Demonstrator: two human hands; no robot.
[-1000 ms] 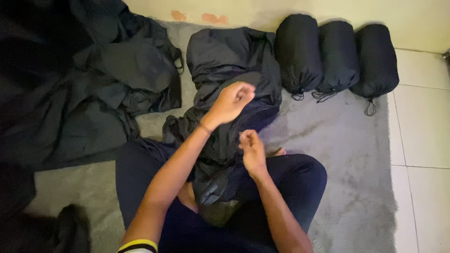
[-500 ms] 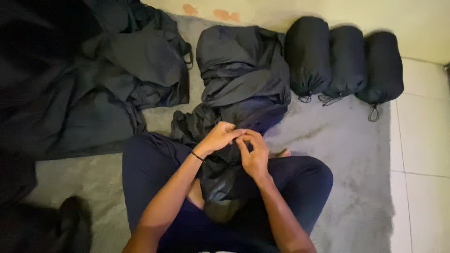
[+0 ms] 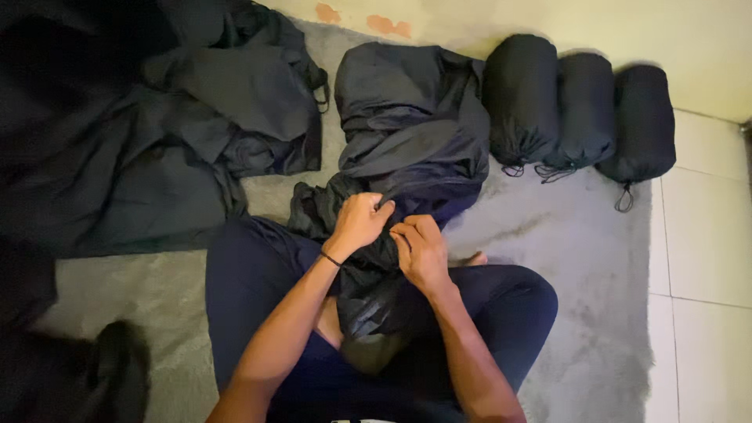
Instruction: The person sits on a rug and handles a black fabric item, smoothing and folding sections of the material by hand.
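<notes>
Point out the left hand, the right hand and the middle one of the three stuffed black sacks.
left hand [image 3: 359,222], head view, on the knuckles.
right hand [image 3: 423,252], head view, back of hand.
middle stuffed black sack [image 3: 586,110], head view, mid-body.

Bare grey rug lies open to the right of the knees; three stuffed black sacks block ahead, loose dark fabric crowds the left.

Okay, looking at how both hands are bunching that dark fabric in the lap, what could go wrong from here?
1. The left hand and right hand grip only a small bunch of the dark fabric; the long remainder trails across the grey rug and may snag or drag.
2. The loose dark pile lies close beside it, so the two could tangle.
3. Pulling hard might nudge the three stuffed sacks.
</notes>
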